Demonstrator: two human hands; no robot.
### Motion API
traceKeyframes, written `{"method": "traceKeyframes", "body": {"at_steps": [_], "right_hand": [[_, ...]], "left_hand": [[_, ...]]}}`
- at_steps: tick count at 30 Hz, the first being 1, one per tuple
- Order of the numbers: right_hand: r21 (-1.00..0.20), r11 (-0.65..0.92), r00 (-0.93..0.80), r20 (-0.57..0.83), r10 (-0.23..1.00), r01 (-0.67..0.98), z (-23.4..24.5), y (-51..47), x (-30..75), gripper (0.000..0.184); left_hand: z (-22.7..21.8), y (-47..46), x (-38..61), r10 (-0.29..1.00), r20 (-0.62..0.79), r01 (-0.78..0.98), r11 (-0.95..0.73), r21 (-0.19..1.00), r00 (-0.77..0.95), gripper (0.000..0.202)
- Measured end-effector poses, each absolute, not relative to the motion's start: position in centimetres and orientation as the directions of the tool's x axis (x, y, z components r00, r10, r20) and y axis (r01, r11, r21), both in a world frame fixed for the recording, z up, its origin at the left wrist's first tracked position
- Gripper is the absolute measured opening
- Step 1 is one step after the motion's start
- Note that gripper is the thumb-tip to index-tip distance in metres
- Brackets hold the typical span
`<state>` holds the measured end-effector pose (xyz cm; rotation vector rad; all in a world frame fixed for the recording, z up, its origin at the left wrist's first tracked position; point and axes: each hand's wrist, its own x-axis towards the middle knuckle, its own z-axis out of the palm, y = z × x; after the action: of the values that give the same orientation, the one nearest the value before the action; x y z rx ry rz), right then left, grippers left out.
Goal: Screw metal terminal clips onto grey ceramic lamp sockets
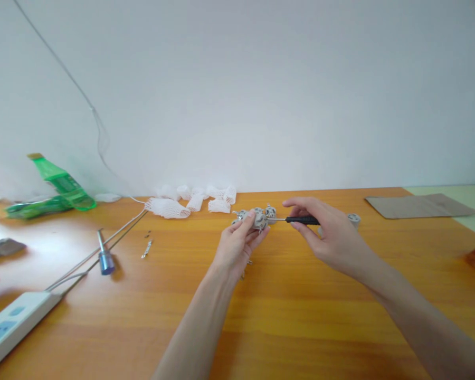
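Observation:
My left hand point(239, 241) is closed around a small grey metal part point(258, 218) held just above the wooden table point(285, 316). My right hand point(329, 232) pinches a black-handled screwdriver point(303, 220), whose thin shaft points left into the grey part. Two similar grey parts point(270, 211) lie right behind the held one. Another grey part point(353, 218) sits on the table past my right hand.
White foam netting pieces point(193, 199) lie by the wall. A green plastic bottle point(63, 183) lies at the left. A metal tool with a blue tip point(104, 256), small screws point(147, 247), a white power strip point(11, 324) with cable and a cardboard sheet point(419, 205) are also on the table.

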<state>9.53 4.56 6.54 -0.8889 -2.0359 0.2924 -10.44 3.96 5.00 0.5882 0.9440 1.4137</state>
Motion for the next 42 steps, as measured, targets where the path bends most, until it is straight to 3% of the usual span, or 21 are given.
{"method": "traceKeyframes", "body": {"at_steps": [6, 12, 16, 19, 25, 31, 37, 40, 42], "right_hand": [[-0.53, 0.584, -0.278, 0.548, 0.789, 0.615, 6.65, 4.39, 9.47, 0.022], [-0.534, 0.7, -0.356, 0.611, 0.708, 0.475, 6.47, 4.66, 9.56, 0.028], [-0.55, 0.614, -0.309, 0.548, 0.777, 0.566, 6.62, 4.37, 9.54, 0.022], [-0.588, 0.559, -0.299, 0.485, 0.822, 0.584, 6.75, 4.3, 9.48, 0.029], [-0.6, 0.66, -0.329, 0.576, 0.748, 0.451, 6.68, 4.66, 9.74, 0.036], [-0.504, 0.571, -0.268, 0.55, 0.791, 0.648, 6.59, 4.59, 9.69, 0.028], [-0.479, 0.727, -0.407, 0.612, 0.678, 0.491, 6.73, 4.84, 9.84, 0.031], [-0.533, 0.67, -0.35, 0.582, 0.734, 0.516, 6.84, 4.61, 9.8, 0.018], [-0.613, 0.585, -0.285, 0.521, 0.805, 0.531, 6.81, 4.47, 9.68, 0.019]], "left_hand": [[5.14, 3.83, -10.35, 0.978, -0.195, -0.543, 0.126, 0.83, -0.072, 0.018], [5.29, 3.92, -10.82, 0.98, -0.185, -0.532, 0.119, 0.838, -0.073, 0.021], [5.3, 3.86, -10.72, 0.982, -0.179, -0.531, 0.117, 0.839, -0.067, 0.021], [5.25, 3.86, -10.7, 0.982, -0.176, -0.526, 0.117, 0.842, -0.064, 0.021], [4.95, 3.99, -10.74, 0.98, -0.183, -0.538, 0.112, 0.836, -0.081, 0.02], [4.87, 3.94, -10.32, 0.978, -0.195, -0.538, 0.129, 0.833, -0.067, 0.018], [4.82, 3.99, -10.5, 0.977, -0.199, -0.538, 0.126, 0.833, -0.08, 0.018], [4.64, 3.99, -10.55, 0.98, -0.188, -0.528, 0.125, 0.84, -0.067, 0.02], [4.55, 3.99, -10.54, 0.982, -0.176, -0.518, 0.12, 0.847, -0.06, 0.02]]}}
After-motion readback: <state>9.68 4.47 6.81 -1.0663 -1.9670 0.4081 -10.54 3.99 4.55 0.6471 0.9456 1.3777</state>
